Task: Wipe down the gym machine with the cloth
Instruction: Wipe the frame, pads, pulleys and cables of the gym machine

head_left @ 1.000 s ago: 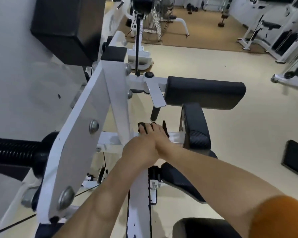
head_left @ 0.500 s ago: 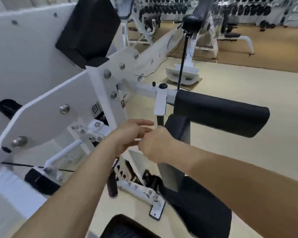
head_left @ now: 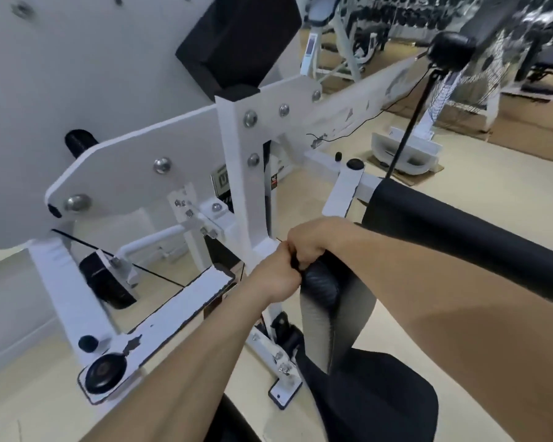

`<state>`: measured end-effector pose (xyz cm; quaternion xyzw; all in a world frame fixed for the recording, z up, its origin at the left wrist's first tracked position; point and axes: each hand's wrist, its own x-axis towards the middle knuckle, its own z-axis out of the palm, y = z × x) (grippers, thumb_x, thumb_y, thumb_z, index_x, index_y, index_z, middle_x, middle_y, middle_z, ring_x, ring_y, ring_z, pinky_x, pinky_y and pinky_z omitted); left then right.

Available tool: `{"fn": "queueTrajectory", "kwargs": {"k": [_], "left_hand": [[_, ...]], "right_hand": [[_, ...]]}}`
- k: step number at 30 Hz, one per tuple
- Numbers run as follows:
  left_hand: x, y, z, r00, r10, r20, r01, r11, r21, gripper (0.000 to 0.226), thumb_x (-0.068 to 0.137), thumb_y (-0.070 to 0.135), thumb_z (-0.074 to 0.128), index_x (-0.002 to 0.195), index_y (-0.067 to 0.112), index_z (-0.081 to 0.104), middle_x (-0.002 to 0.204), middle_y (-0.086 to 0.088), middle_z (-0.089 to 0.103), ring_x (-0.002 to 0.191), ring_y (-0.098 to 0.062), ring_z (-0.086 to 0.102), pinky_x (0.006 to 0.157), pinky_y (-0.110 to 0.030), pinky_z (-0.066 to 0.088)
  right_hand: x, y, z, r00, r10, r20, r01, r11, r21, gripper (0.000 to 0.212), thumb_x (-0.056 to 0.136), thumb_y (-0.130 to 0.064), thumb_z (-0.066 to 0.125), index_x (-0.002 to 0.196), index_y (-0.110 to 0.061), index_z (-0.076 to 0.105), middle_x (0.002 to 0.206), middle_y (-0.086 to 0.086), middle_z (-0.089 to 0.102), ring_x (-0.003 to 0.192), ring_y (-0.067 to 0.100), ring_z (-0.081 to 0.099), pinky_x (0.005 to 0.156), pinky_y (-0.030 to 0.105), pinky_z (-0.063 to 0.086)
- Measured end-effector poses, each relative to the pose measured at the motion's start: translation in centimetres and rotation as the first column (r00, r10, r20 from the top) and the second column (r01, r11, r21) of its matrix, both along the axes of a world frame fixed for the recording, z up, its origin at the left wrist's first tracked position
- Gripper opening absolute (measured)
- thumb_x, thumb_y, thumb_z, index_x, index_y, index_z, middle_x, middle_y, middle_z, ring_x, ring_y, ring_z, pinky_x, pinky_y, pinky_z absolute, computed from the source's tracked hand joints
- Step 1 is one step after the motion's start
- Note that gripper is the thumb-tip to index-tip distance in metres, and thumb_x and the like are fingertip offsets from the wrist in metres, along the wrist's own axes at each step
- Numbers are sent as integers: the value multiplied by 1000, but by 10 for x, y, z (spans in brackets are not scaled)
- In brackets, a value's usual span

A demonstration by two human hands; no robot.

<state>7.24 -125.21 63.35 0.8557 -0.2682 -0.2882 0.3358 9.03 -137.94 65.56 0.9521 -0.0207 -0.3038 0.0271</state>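
Nearest, two bare forearms reach in from the bottom edge, over the black seat pad (head_left: 380,406) of the gym machine (head_left: 240,173). They meet above the rounded top of the upright black back pad (head_left: 321,283). The left hand (head_left: 273,277) is knuckles-up with its fingers curled under, and the right hand (head_left: 310,242) is balled against it from the other side. Both grips are clenched on the cloth (head_left: 295,262), which sits right where the fists touch. Only a thin dark sliver of it shows (the rest is buried between the fingers).

To the left of the hands, lower down, a white bar (head_left: 173,317) with chipped paint slants towards a round black cap at its near end, above the beige floor (head_left: 29,393). Just beyond the fists rises the machine's white post, bolted to a broad white plate. To the right, a long black roller pad (head_left: 460,240) runs out sideways behind the right forearm. Above the post sits a square black pad (head_left: 237,43).

Farther off, a standing fan (head_left: 452,52) rests on its white base on the floor, and more white equipment and dark racks line the back of the room, too blurred to tell apart.
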Motion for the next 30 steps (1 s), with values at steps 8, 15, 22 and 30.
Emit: {"fn": "queueTrajectory", "kwargs": {"k": [8, 15, 22, 30], "left_hand": [[20, -9, -31, 916, 398, 52, -374, 893, -251, 54, 85, 19, 66, 132, 16, 40, 115, -8, 56, 94, -23, 59, 74, -34, 51], [7, -16, -51, 822, 492, 285, -497, 866, -61, 31, 80, 5, 57, 104, 24, 55, 100, -3, 56, 85, -26, 55, 67, -31, 39], [-54, -9, -35, 744, 654, -138, -667, 737, -104, 20, 84, -7, 55, 78, 3, 72, 73, -13, 58, 71, -21, 46, 66, -31, 39], [-33, -12, -29, 710, 693, 126, -693, 719, -55, 24, 90, 14, 52, 86, 15, 75, 79, -5, 72, 77, -24, 65, 66, -33, 48]], "right_hand": [[28, -18, -17, 819, -511, 263, 264, 741, 618, 14, 94, -16, 59, 102, -10, 49, 92, 7, 57, 89, 28, 57, 70, 35, 50], [36, -13, -15, 976, -207, 63, 160, 885, 438, 29, 92, -15, 60, 118, -1, 62, 84, 7, 57, 71, 20, 54, 63, 31, 48], [10, -12, -2, 954, 296, -39, -275, 923, 268, 30, 91, -17, 58, 116, -3, 67, 119, 9, 65, 95, 24, 62, 73, 31, 51], [40, -79, -29, 898, 191, 396, -273, 949, 160, 21, 86, -7, 54, 107, -6, 58, 109, 15, 61, 94, 32, 60, 70, 32, 44]]}}
